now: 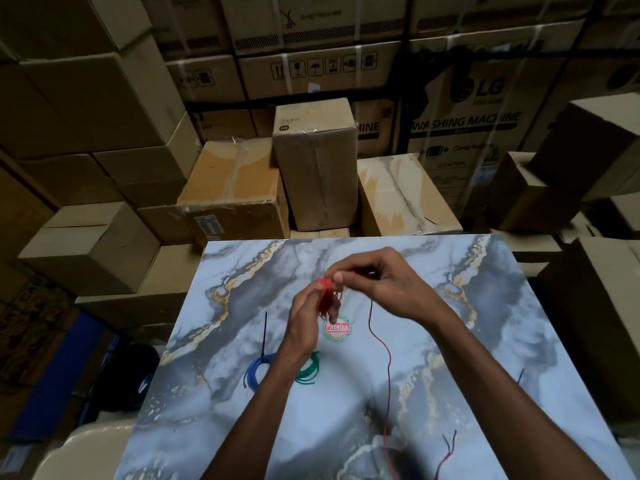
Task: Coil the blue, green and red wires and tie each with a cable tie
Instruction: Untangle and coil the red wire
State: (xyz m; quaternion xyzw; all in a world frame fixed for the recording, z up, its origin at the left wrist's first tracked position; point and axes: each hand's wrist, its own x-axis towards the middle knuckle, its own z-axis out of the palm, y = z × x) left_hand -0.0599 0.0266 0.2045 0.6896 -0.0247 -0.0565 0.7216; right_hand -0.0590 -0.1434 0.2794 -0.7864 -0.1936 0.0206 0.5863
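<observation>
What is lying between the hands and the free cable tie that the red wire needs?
Nothing visible blocks it. A black cable tie lies on the marble tabletop, to the right of the right hand. Both hands, including the left hand, hold the red wire.

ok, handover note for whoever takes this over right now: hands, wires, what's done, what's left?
Left hand: holds the red coil above the table.
Right hand: pinches the red wire at the top of the coil, feeding it. The loose tail runs down the table toward the near edge.
Blue coil: lies on the table at left, with a black cable tie sticking up from it; looks tied.
Green coil: lies beside the blue one, partly hidden by the left forearm; no tie can be seen.
Left to do: finish winding the red wire, tie it, check the green coil's tie.
</observation>
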